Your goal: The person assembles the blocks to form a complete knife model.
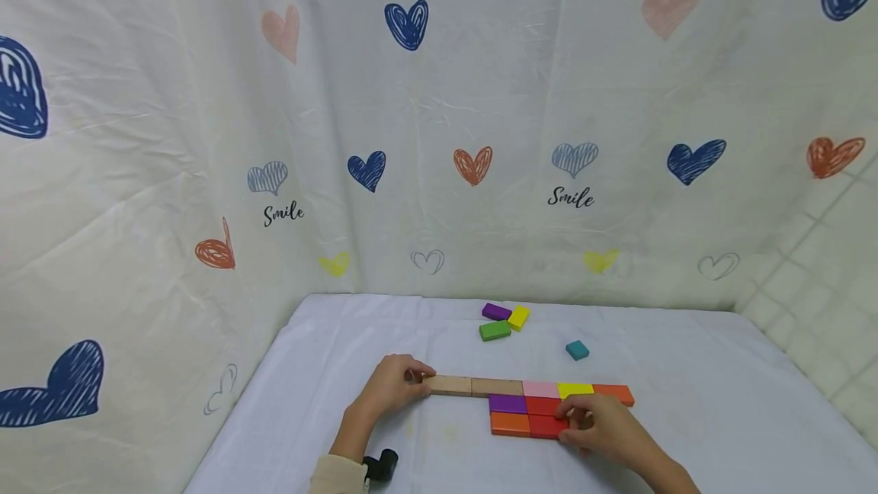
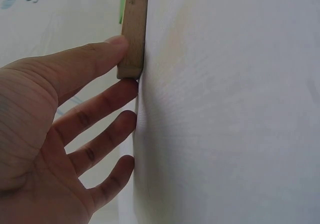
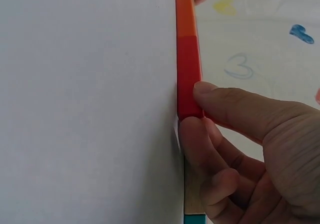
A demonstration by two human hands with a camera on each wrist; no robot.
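Observation:
My left hand [image 1: 394,387] pinches the left end of a plain wooden block [image 1: 450,385] between thumb and index finger. In the left wrist view its other fingers [image 2: 107,146] spread below the block's end. A second wooden block, then pink [image 1: 540,389], yellow [image 1: 575,389] and orange [image 1: 613,393] blocks continue that row. Below it sit a purple block [image 1: 507,404] and a red one, then an orange block [image 1: 510,424] and another red block [image 1: 546,428]. My right hand [image 1: 607,429] grips the right end of this front red block [image 3: 189,79], thumb on one side, index finger at its end.
Toward the back lie loose purple [image 1: 497,312], yellow [image 1: 519,318] and green [image 1: 495,331] blocks, with a teal block [image 1: 578,350] to their right. A white cloth [image 1: 329,341] covers the table; a heart-patterned curtain [image 1: 507,235] hangs behind it.

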